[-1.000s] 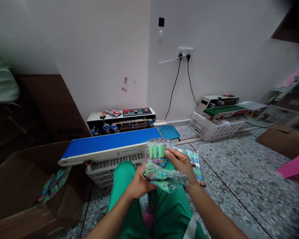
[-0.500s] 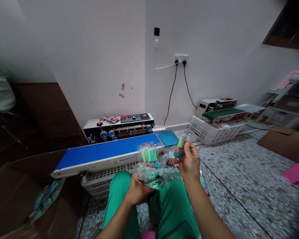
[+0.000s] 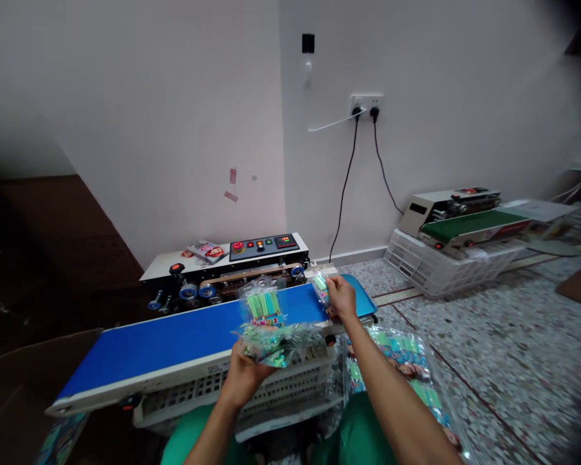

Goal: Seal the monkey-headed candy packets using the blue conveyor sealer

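Observation:
In the head view my left hand [image 3: 246,374] is closed around a bunch of clear plastic packets [image 3: 274,345] with green and blue stick-like pieces inside. One packet [image 3: 264,309] stands up from the bunch, in front of the blue conveyor belt [image 3: 174,339]. My right hand [image 3: 343,298] pinches a single clear packet [image 3: 320,289] at the right end of the belt, by the infeed of the band sealer [image 3: 266,250]. Whether this packet touches the belt I cannot tell.
A clear bag of similar packets [image 3: 407,361] lies by my right leg. The sealer stands on a white plastic crate [image 3: 290,381]. A second sealer with a green belt [image 3: 474,225] sits on another crate [image 3: 416,268]. An open cardboard box [image 3: 24,368] is at left.
My right hand has carried its packet forward and left, from above my lap to the belt's right end. My left hand still holds the bunch. The view has shifted.

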A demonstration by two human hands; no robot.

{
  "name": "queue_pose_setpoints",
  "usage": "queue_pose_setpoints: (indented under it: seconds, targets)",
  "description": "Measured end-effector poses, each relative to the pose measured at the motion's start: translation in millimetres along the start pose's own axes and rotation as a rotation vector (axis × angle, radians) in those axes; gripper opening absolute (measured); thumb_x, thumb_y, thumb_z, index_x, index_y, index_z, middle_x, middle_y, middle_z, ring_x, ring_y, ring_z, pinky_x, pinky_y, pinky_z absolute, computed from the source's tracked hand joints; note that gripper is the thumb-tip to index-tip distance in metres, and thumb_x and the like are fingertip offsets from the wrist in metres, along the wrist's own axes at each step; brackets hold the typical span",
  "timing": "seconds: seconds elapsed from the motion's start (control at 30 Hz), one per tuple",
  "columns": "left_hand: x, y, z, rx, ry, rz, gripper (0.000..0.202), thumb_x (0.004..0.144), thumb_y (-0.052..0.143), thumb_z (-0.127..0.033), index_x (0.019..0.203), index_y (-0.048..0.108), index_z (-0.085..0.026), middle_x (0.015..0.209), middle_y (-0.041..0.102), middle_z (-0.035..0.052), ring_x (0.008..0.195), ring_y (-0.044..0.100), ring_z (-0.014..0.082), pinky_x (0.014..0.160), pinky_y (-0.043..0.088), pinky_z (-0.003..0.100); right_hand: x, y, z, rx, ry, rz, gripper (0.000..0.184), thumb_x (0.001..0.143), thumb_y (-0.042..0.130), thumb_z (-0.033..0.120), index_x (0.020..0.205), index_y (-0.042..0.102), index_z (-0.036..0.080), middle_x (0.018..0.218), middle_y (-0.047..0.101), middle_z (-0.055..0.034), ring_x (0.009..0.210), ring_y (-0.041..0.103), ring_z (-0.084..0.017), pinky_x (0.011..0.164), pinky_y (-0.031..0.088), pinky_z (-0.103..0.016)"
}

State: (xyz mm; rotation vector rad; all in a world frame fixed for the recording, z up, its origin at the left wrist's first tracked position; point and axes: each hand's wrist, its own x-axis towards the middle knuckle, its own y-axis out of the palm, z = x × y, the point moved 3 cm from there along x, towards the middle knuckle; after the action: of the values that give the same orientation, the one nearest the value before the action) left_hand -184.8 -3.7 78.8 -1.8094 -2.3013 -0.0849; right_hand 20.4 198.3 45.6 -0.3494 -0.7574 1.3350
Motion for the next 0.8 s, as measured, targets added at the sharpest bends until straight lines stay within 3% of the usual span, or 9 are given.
queue_pose_setpoints:
  seconds: [0.27, 0.4, 0.57, 0.7, 0.73, 0.8]
  targets:
    - [46.2, 0.8, 13.5, -0.03, -0.067, 0.033, 0.042, 0.049, 0.081, -0.024, 0.087, 0.066, -0.014, 0.088, 0.071, 0.0095, 0.076, 0.066, 0.0243, 0.079, 0.053, 0.04, 25.5, 37.6, -9.9, -0.227, 0.141, 0.05, 0.039, 0.089, 0.035, 0.039, 0.097, 0.065, 0.016, 0.089, 0.068, -0.0148, 0.079, 0.062, -0.022, 0.061, 0.034, -0.026]
    - [49.6, 3.6, 27.6, -0.066, -0.099, 0.032, 0.045, 0.047, 0.082, -0.025, 0.087, 0.067, -0.015, 0.081, 0.071, 0.0079, 0.068, 0.066, 0.0225, 0.072, 0.055, 0.037, 28.0, 53.5, 0.6, -0.271, 0.115, 0.095, 0.038, 0.09, 0.034, 0.039, 0.098, 0.064, 0.016, 0.089, 0.068, -0.014, 0.078, 0.061, -0.021, 0.06, 0.033, -0.026]
    - [47.6, 4.5, 45.6, -0.058, -0.17, 0.008, 0.045, 0.045, 0.083, -0.023, 0.087, 0.068, -0.015, 0.063, 0.067, 0.0022, 0.064, 0.064, 0.0216, 0.066, 0.054, 0.033, 26.3, 72.7, 17.6, -0.219, -0.02, 0.19, 0.032, 0.091, 0.037, 0.036, 0.103, 0.061, 0.018, 0.088, 0.068, -0.0081, 0.08, 0.06, -0.017, 0.066, 0.036, -0.024]
    - [50.6, 7.0, 47.1, -0.067, -0.227, 0.006, 0.039, 0.045, 0.083, -0.025, 0.08, 0.067, -0.014, 0.065, 0.068, 0.0028, 0.064, 0.063, 0.0207, 0.067, 0.053, 0.033, 17.6, 62.6, 31.4, 0.086, -0.069, 0.096, 0.036, 0.088, 0.043, 0.039, 0.106, 0.06, 0.014, 0.102, 0.065, -0.0125, 0.091, 0.058, -0.02, 0.078, 0.041, -0.028]
    - [52.4, 7.8, 45.7, -0.073, -0.228, 0.006, 0.038, 0.046, 0.082, -0.025, 0.079, 0.066, -0.014, 0.069, 0.069, 0.0037, 0.066, 0.064, 0.0208, 0.068, 0.053, 0.033, 13.2, 58.3, 35.6, 0.242, -0.062, 0.134, 0.039, 0.087, 0.044, 0.043, 0.107, 0.06, 0.014, 0.103, 0.065, -0.0125, 0.091, 0.058, -0.02, 0.079, 0.042, -0.029]
    - [56.6, 9.5, 42.5, -0.085, -0.21, 0.015, 0.038, 0.048, 0.081, -0.026, 0.08, 0.066, -0.014, 0.076, 0.07, 0.005, 0.072, 0.065, 0.022, 0.072, 0.053, 0.033, 0.6, 52.5, 46.8, 0.583, -0.045, 0.387, 0.045, 0.086, 0.045, 0.05, 0.111, 0.061, 0.016, 0.104, 0.065, -0.0104, 0.089, 0.06, -0.019, 0.078, 0.045, -0.03]
